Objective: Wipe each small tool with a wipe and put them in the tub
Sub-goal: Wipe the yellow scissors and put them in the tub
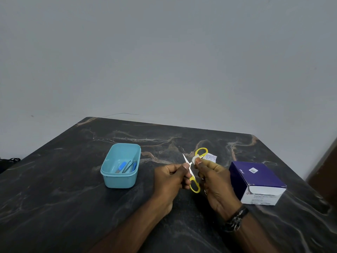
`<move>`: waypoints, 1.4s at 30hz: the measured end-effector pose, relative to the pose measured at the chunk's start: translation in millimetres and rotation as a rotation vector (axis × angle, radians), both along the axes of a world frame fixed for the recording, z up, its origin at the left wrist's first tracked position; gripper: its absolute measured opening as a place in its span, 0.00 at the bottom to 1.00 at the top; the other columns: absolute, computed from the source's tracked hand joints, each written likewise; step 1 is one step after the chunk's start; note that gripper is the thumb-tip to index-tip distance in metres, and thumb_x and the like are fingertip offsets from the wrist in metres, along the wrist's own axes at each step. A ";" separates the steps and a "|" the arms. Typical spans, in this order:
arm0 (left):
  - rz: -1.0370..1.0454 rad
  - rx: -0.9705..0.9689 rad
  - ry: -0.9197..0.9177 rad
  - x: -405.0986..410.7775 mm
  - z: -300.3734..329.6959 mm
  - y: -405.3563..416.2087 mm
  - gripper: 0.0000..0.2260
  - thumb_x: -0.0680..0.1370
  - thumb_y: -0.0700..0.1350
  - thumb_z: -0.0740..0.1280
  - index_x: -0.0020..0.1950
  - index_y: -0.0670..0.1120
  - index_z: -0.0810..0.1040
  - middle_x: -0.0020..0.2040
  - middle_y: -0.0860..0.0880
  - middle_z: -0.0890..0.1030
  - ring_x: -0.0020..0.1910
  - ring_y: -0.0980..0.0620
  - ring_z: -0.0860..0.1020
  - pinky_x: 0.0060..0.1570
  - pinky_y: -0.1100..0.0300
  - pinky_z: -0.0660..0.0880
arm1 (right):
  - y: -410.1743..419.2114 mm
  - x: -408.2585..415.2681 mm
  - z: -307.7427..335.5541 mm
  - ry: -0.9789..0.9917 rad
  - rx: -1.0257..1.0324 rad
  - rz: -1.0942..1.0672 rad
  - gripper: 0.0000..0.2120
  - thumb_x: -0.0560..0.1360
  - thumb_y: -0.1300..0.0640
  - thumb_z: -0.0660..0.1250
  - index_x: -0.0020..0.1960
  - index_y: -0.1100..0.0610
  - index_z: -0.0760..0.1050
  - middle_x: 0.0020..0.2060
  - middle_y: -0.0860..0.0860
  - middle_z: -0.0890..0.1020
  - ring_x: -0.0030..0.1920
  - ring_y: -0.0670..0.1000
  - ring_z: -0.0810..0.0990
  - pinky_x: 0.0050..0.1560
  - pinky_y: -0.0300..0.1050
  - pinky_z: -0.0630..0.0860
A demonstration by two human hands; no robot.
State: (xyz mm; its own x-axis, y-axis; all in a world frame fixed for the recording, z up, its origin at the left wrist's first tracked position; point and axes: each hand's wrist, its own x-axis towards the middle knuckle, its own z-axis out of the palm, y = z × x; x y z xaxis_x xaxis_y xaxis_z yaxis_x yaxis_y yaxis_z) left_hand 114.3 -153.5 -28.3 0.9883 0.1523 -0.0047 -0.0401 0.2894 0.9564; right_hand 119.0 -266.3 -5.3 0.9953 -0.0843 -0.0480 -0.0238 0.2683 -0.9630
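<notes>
Small yellow-handled scissors (193,181) are held open above the table's middle. My left hand (170,179) pinches one blade near the pivot, its thumb on top. My right hand (213,181) pinches a small white wipe (196,159) against the scissors near the upper yellow loop (201,152). The light blue tub (119,166) stands to the left of my hands. Inside it lie a blue-handled tool (121,167), dark tweezers (127,167) and another blue tool (134,166).
A torn white wipe packet (210,157) lies just behind my right hand. A purple and white box of alcohol swabs (257,182) sits at the right. The dark marble table (73,207) ends at a grey wall behind.
</notes>
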 end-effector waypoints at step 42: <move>-0.085 0.038 -0.021 -4.0 6.5 7.5 0.11 0.76 0.41 0.70 0.38 0.35 0.79 0.29 0.43 0.78 0.23 0.52 0.74 0.25 0.61 0.72 | -12.7 6.5 3.9 -0.036 -0.007 -0.151 0.08 0.76 0.62 0.68 0.39 0.61 0.79 0.33 0.53 0.79 0.22 0.41 0.69 0.19 0.32 0.62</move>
State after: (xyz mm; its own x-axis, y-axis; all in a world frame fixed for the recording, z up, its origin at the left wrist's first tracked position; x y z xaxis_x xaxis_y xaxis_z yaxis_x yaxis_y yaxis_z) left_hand 110.2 -146.0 -21.8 0.9975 0.0673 0.0204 -0.0370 0.2563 0.9659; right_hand 125.5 -279.0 -1.4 0.9722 -0.2337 -0.0110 0.0514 0.2595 -0.9644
